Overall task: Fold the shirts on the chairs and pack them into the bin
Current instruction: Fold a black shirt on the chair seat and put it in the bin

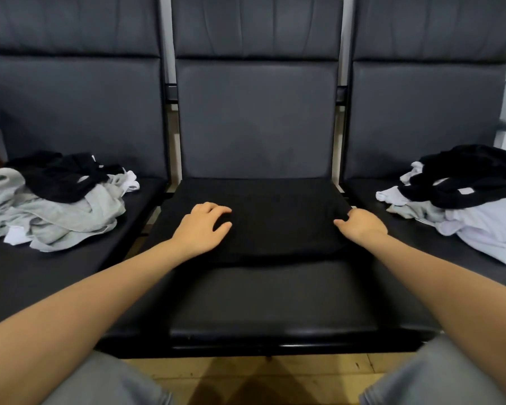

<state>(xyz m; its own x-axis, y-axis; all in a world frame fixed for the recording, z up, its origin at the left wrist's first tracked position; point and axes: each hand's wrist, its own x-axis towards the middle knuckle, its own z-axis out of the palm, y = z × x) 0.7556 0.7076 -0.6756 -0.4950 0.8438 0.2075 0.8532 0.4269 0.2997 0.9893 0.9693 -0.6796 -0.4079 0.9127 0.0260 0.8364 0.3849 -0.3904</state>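
A person leans over a row of three dark padded chairs, both bare forearms stretched toward a black shirt [275, 217] spread flat on the middle seat [263, 299]. The left hand [202, 226] rests on the cloth near its left side, fingers loosely bent and spread, holding nothing; it looks placed there to pin the fabric so it will not slide while the other side is worked. The right hand [360, 223] sits at the shirt's right edge with its fingers curled in, apparently pinching the fabric at that edge, though black cloth on a black seat makes the exact hold hard to read. The shirt lies between the two hands and under them, already narrowed to roughly the width of the seat, its near hem forming a soft curved line across the cushion; the fold appears partly made, with the right side the likely next flap to bring across. On the left chair a crumpled heap [50, 200] of grey, black and white garments waits, well apart from the left hand. On the right chair a second pile [462, 200] of black and white shirts lies just beyond the right hand. The bin is not in view. Grey-clad knees and a strip of wooden floor [260, 375] show at the bottom of the frame
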